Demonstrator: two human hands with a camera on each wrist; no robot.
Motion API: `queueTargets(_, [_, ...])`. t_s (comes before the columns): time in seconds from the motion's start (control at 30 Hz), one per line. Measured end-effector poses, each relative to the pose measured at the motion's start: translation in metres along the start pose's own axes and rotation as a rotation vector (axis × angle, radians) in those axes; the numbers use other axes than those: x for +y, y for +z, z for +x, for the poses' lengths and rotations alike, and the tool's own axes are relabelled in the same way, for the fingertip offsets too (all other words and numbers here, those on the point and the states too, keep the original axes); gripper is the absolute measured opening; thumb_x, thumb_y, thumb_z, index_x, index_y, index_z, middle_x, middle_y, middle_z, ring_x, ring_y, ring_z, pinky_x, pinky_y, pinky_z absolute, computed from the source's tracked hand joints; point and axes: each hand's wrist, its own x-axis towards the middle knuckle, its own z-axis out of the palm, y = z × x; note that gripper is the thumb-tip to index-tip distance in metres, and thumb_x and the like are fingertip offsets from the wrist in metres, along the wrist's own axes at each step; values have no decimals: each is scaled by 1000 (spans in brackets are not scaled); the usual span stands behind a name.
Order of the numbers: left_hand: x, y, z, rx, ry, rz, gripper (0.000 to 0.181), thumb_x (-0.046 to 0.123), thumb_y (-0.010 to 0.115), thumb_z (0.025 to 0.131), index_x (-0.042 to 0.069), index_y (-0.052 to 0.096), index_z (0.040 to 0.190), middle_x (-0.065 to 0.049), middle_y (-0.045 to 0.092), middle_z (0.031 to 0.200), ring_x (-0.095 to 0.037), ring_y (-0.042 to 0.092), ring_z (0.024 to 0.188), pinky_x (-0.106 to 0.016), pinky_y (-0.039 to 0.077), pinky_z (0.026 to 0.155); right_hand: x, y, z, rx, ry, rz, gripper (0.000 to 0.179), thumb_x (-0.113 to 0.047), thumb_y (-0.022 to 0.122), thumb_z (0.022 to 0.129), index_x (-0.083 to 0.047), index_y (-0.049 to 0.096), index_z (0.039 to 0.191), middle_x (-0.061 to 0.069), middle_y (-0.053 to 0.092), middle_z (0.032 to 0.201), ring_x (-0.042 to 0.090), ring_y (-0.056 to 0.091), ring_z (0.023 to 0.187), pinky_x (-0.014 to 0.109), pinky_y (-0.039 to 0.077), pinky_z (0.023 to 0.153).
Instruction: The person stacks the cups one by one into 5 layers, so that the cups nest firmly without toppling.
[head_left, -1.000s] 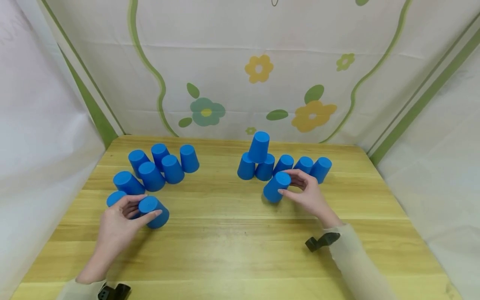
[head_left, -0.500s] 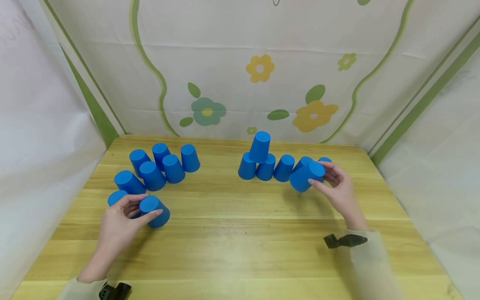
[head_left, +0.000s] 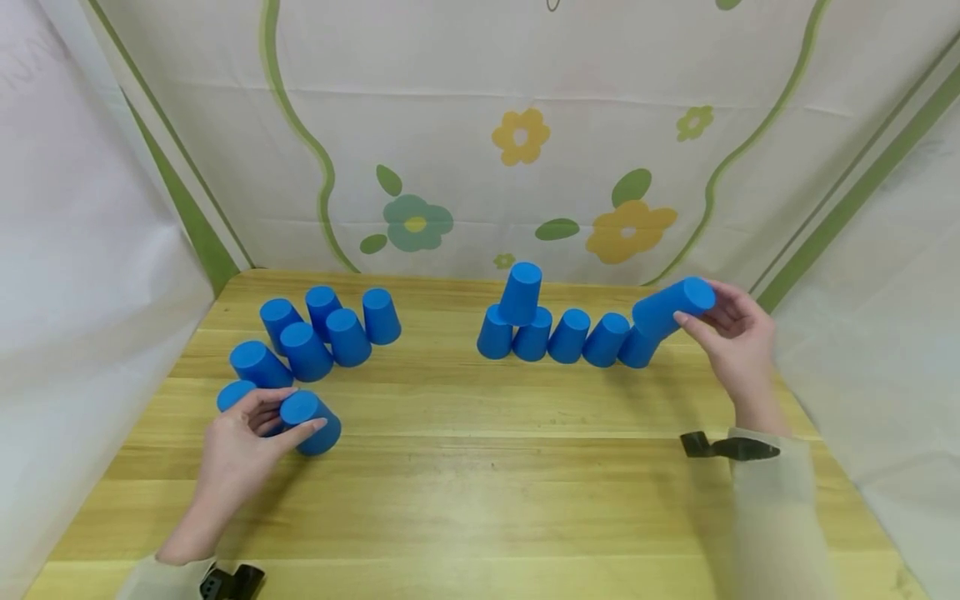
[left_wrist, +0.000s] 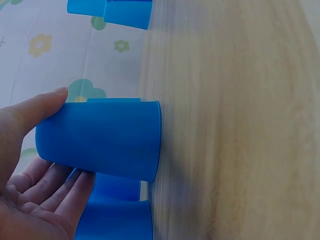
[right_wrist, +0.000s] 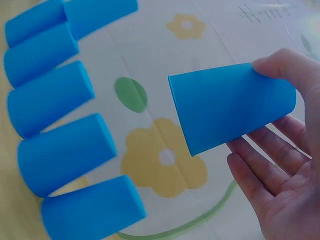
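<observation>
Tilted in the air over the right end of a row of upside-down cups, a blue plastic cup (head_left: 671, 307) is pinched between the thumb and fingers of my right hand (head_left: 738, 346). In the right wrist view, this held cup (right_wrist: 232, 107) is apart from the row. My left hand (head_left: 243, 446) grips another upside-down blue cup (head_left: 311, 423) at the table's left side, thumb on one side and fingers on the other. One cup (head_left: 234, 393) is partly hidden behind that hand. On the row's left pair rests a single cup (head_left: 521, 294), forming a second level.
Several upside-down blue cups stand in a loose cluster at the back left, among them a cup (head_left: 306, 352) near its middle. The row, including a cup (head_left: 568, 337), runs along the back right of the wooden table (head_left: 480, 500). A flowered curtain (head_left: 450, 150) hangs behind.
My right hand has carried its cup to the right and upward, from in front of the row to over its right end. The left hand and its cup have stayed put.
</observation>
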Motion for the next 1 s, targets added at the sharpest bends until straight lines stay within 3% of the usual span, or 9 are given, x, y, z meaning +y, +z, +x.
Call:
queueTargets(0.1, [0,0,0,-1,-3,0,57,34,88,82,1,66,123,-15,69,119,-15,66,102,-7,49,80,0,-2,12,6,29,-48,49,3,81,85,-2,66,131,4,71,117,17,67,103,16,53,87])
queueTargets(0.27, [0,1,0,-2,-4,-9,57,33,89,81,1,66,123,-15,69,118,-2,63,98,-8,49,80,7,-4,27,-36,105,-173,53,-9,81,88,-8,63,138,-2,68,121,11,66,105,13,52,87])
queueTargets(0.4, [0,2,0,-1,-3,-11,57,33,89,81,1,66,123,-15,69,118,1,62,97,-9,50,80,19,-3,36,-97,125,-260,54,-16,80,91,-8,60,140,-5,66,122,7,64,106,13,51,87])
queueTargets(0.67, [1,3,0,6,19,1,55,33,89,81,3,67,121,-13,70,117,-2,63,97,-10,51,81,35,0,34,-169,169,-282,56,-20,78,92,-5,57,141,-3,65,122,5,63,105,12,50,86])
queueTargets(0.83, [16,4,-1,7,85,-35,51,33,89,80,7,69,120,-6,71,116,2,64,98,-13,51,84,37,2,31,-191,181,-297,57,-26,79,92,-8,58,141,-1,65,123,7,63,106,13,51,87])
queueTargets(1.0, [44,6,8,3,177,-86,50,33,89,80,13,71,122,1,71,117,-10,68,105,-14,51,87,39,3,30,-185,176,-293,56,-26,80,91,-8,59,139,0,66,122,8,64,106,12,51,86])
